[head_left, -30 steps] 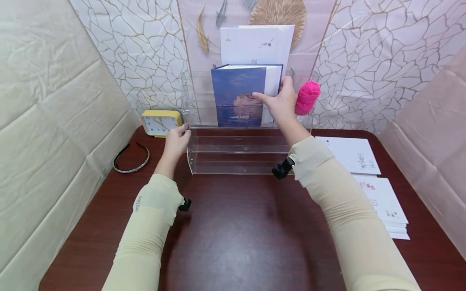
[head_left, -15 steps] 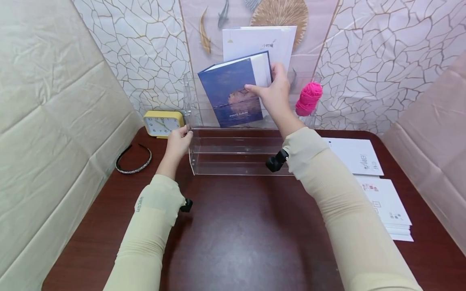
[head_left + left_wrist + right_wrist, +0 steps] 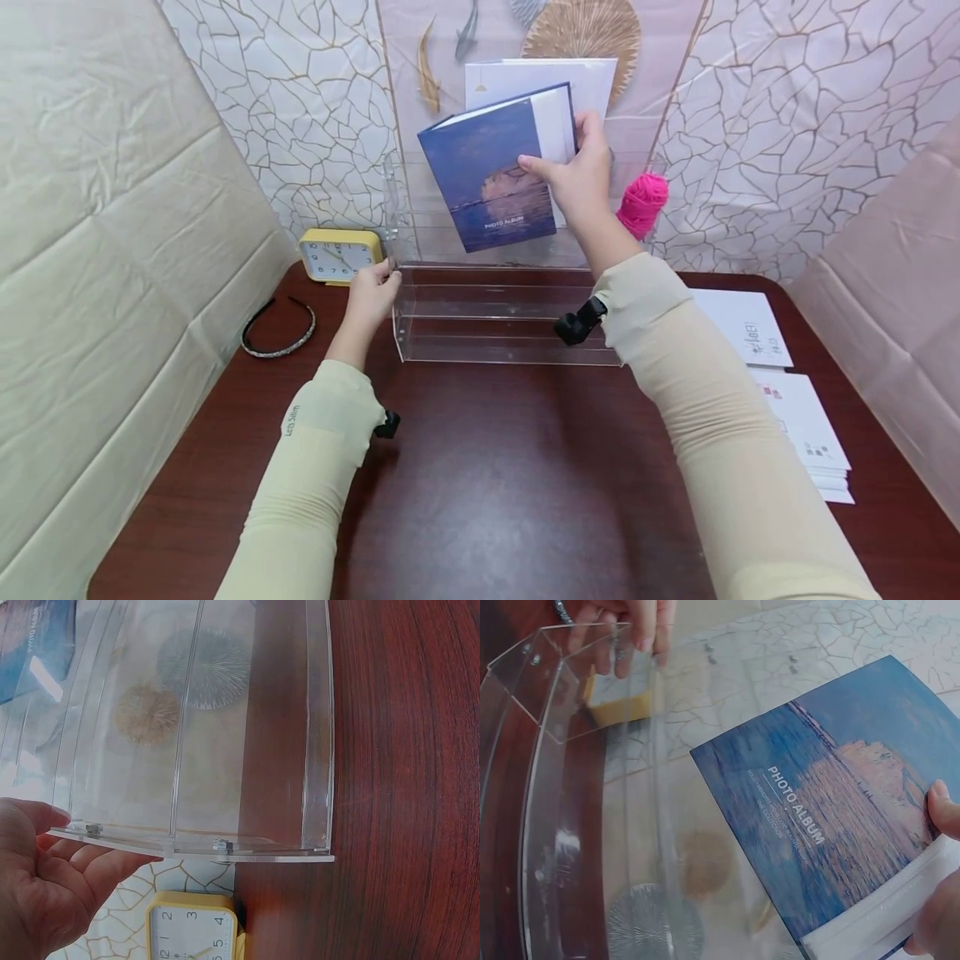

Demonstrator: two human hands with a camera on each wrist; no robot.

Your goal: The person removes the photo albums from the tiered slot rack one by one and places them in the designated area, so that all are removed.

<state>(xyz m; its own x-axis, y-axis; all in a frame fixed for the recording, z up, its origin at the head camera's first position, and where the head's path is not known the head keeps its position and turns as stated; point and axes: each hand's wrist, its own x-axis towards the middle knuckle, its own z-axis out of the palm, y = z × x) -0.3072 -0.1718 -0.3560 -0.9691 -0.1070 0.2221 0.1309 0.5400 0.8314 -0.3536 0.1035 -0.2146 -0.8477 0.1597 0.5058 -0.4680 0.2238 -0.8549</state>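
A blue photo album (image 3: 491, 179) with a seaside painting on its cover tilts above the upper tier of a clear acrylic rack (image 3: 510, 302). My right hand (image 3: 581, 171) grips its right edge, thumb across the front cover and the other fingers behind, partly hidden. In the right wrist view the album (image 3: 832, 802) is apart from the rack's tiers. My left hand (image 3: 371, 296) pinches the rack's left side panel; in the left wrist view the thumb lies inside the panel and the fingers outside. Behind the album a white book (image 3: 502, 75) stands upright.
A pink yarn ball (image 3: 642, 205) sits at the rack's right end. Left of the rack are a yellow clock (image 3: 341, 255) and a headband (image 3: 279, 354) on the brown table (image 3: 480, 467). White books (image 3: 806, 425) lie stacked at the right, partly behind my right sleeve.
The photo album, upright in the rack a second ago, has been lifted by my right hand and tilted to the left. My left hand stays on the rack's side panel.
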